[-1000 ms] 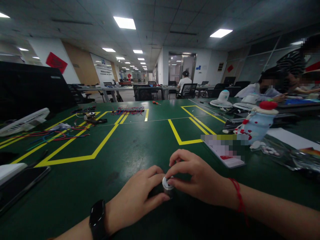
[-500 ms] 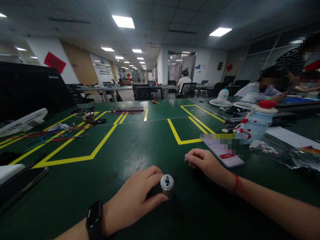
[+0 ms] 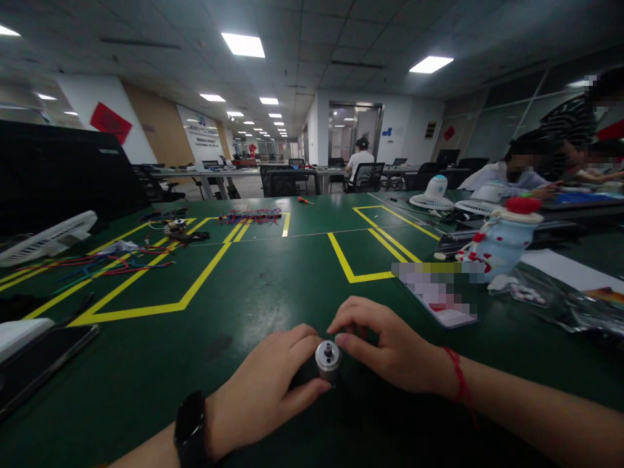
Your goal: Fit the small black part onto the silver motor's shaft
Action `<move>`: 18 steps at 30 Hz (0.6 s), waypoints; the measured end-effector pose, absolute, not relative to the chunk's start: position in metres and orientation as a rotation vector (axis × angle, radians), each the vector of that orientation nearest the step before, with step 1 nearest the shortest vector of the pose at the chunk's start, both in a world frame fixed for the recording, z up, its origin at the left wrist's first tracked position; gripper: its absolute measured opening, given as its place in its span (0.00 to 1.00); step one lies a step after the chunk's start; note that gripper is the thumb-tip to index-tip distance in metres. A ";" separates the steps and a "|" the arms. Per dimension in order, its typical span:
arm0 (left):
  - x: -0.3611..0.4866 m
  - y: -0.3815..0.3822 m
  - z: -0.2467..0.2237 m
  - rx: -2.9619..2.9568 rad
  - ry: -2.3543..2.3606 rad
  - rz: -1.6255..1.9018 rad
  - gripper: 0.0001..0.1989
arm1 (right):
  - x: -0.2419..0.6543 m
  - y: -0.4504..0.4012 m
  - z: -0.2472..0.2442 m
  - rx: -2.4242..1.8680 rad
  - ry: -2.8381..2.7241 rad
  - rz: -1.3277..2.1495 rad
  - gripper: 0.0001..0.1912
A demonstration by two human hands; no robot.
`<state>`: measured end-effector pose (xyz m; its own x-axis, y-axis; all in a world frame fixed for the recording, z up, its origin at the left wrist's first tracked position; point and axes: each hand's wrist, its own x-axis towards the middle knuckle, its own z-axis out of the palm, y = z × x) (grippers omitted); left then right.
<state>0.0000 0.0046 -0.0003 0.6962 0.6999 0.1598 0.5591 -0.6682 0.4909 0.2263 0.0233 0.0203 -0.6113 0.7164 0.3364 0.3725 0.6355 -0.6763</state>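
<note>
A small cylindrical metal motor (image 3: 327,367) stands upright on the green table, with a short shaft and dark holes on its silver top. My left hand (image 3: 268,387) wraps its thumb and fingers around the motor's left side. At the motor's top right, my right hand (image 3: 380,341) has its thumb and index finger bent towards each other, the tips close together beside the shaft. Anything pinched there is too small to make out. Its other fingers are curled and partly hidden.
A phone-like slab (image 3: 433,296) lies beyond my right hand, near a blue bottle (image 3: 507,237) with a red top. Loose wires (image 3: 117,263) and a white fan (image 3: 49,240) are at the left. A dark phone (image 3: 49,367) sits near left. Co-workers sit at the far right.
My right hand has moved left and nearer, from beside the slab to the motor's top. My left hand stays around the motor, which stands in the same place.
</note>
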 end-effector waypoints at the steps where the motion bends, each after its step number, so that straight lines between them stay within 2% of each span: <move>1: 0.000 0.005 -0.001 2.501 0.977 0.473 0.09 | 0.223 0.020 0.023 -0.821 -2.253 0.758 0.07; 6: -0.001 0.004 -0.001 2.503 0.976 0.468 0.09 | 0.217 0.015 0.029 -0.836 -2.199 0.770 0.03; 9: 0.000 0.004 0.000 2.499 0.983 0.471 0.09 | 0.229 0.020 0.027 -0.902 -2.142 0.806 0.05; 18: -0.001 0.003 0.002 2.470 0.995 0.440 0.09 | 0.264 0.030 0.014 -0.895 -2.545 0.817 0.06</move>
<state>-0.0010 0.0029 0.0023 0.6907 0.7121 0.1261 0.5723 -0.6448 0.5067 0.2642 0.0299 0.0138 -0.7519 0.6506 0.1071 0.4666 0.6398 -0.6106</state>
